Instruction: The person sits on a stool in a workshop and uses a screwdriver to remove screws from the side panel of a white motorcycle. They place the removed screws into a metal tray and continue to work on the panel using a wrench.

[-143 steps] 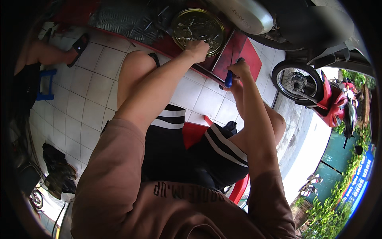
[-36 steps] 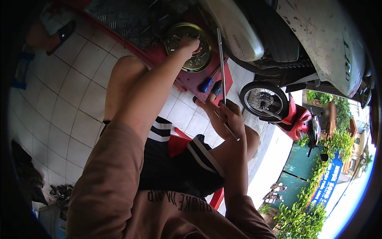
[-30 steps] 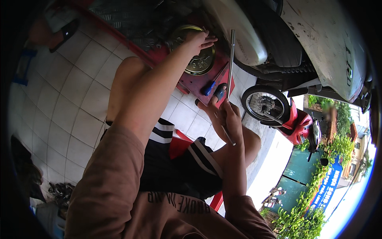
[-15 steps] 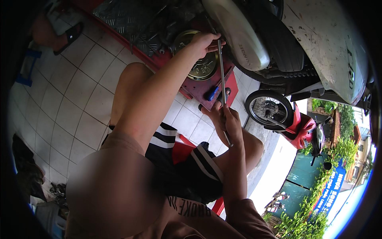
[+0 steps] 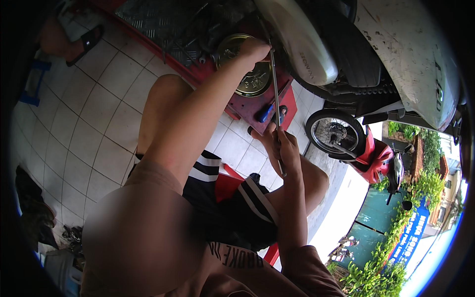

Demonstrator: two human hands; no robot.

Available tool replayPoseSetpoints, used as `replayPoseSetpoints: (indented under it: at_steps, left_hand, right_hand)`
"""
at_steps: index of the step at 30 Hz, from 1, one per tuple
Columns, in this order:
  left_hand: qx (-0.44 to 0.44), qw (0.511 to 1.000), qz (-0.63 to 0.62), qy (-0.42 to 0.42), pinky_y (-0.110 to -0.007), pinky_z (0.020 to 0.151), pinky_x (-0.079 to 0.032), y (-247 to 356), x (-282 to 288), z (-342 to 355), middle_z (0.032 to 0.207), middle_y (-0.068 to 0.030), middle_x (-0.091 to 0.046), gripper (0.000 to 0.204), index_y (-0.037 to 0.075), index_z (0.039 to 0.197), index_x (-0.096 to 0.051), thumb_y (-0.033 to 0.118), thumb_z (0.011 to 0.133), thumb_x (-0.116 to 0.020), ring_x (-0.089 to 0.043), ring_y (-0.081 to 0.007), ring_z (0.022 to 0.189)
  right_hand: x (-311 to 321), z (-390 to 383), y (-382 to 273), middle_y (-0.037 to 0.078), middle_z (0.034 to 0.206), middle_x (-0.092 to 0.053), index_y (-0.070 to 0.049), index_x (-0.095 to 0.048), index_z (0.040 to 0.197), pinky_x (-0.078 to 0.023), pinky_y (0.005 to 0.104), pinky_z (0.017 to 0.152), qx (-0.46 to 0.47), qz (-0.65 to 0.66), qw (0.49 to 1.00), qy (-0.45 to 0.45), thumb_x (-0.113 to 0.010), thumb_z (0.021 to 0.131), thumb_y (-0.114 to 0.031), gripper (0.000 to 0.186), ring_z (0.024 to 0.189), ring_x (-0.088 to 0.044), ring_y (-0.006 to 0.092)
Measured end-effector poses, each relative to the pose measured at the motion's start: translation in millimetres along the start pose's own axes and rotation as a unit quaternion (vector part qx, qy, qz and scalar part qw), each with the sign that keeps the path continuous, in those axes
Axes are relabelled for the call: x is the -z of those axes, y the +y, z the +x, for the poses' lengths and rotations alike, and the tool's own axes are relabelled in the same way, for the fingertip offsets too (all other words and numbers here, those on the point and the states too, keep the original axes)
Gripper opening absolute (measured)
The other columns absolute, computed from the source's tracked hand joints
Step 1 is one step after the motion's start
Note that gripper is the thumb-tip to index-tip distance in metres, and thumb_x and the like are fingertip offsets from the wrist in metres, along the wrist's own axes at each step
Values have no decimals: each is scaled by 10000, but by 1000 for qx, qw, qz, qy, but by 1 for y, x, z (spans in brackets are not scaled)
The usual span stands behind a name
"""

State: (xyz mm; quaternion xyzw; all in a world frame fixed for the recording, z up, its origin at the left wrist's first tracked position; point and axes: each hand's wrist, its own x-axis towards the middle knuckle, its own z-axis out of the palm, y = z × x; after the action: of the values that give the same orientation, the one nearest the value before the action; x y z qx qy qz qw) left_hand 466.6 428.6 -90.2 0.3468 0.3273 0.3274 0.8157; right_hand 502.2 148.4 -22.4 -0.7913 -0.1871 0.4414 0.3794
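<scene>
My left hand (image 5: 256, 50) is closed at the upper end of a long silver metal rod (image 5: 275, 96), just over the rim of a round gold-coloured tray (image 5: 251, 83). Small items in that tray are too indistinct to name. My right hand (image 5: 287, 147) grips the same rod near its lower end, which sticks out past my fingers. A blue-handled screwdriver (image 5: 264, 113) lies beside the tray on a red platform (image 5: 236, 110). The silver exhaust muffler (image 5: 314, 62) of a scooter is close to the right of my left hand.
Diamond-plate metal (image 5: 143, 27) with scattered tools lies above. A red motorcycle (image 5: 376, 161) stands right, its front wheel (image 5: 332, 134) near my leg. Another person's sandalled foot (image 5: 81, 47) and a blue stool (image 5: 32, 81) are left. Dark items (image 5: 34, 208) sit lower left.
My left hand has moved right from the tray to the rod and closed there. The screwdriver my right hand held earlier now lies on the platform, and that hand grips the rod.
</scene>
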Motion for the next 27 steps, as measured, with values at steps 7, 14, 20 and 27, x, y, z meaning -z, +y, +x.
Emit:
replayPoseSetpoints:
  at_steps: [7, 14, 20, 27]
  left_hand:
    - [6, 998, 24, 52, -301, 612, -550, -11, 3, 9, 844, -65, -635, 127, 68, 999, -610, 72, 874, -592, -640, -169, 720]
    - [68, 996, -44, -30, -340, 673, -521, -3, -10, 13, 823, -59, -599, 108, 59, 989, -565, 69, 881, -559, -617, -183, 740]
    - [102, 990, -79, -52, -346, 723, -518, -12, -8, 32, 863, -73, -591, 90, 35, 971, -567, 55, 887, -542, -612, -198, 784]
    - [105, 986, -98, -87, -325, 685, -507, -14, -10, 23, 844, -69, -613, 95, 43, 978, -580, 70, 888, -596, -624, -193, 778]
  right_hand:
    - [-16, 2, -3, -86, 506, -323, -26, -536, 813, -170, 225, 350, -20, 44, 999, -22, -450, 1003, -266, 317, 367, -241, 18]
    - [-23, 1, -2, -74, 530, -320, -26, -532, 829, -178, 222, 362, -33, 93, 994, -38, -443, 996, -228, 277, 386, -245, 20]
    - [-17, 6, -2, -88, 554, -304, -34, -526, 864, -187, 213, 377, -28, 114, 992, -45, -436, 1002, -230, 256, 408, -245, 20]
    - [-30, -7, -7, -76, 567, -286, -45, -495, 887, -182, 207, 388, -43, 155, 987, -32, -387, 1016, -232, 252, 419, -238, 23]
